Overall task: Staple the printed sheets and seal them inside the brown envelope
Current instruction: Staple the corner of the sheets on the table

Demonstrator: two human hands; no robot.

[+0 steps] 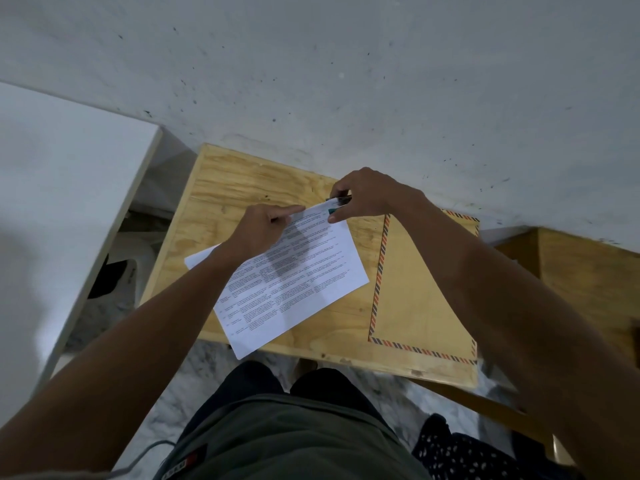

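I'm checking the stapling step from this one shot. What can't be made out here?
- Stapler, head view: mostly hidden inside the right hand; whether a staple is in cannot be told.
- Printed sheets: text too small to read; sheet count unclear.
- Brown envelope: right part covered by the right forearm; flap not visible.
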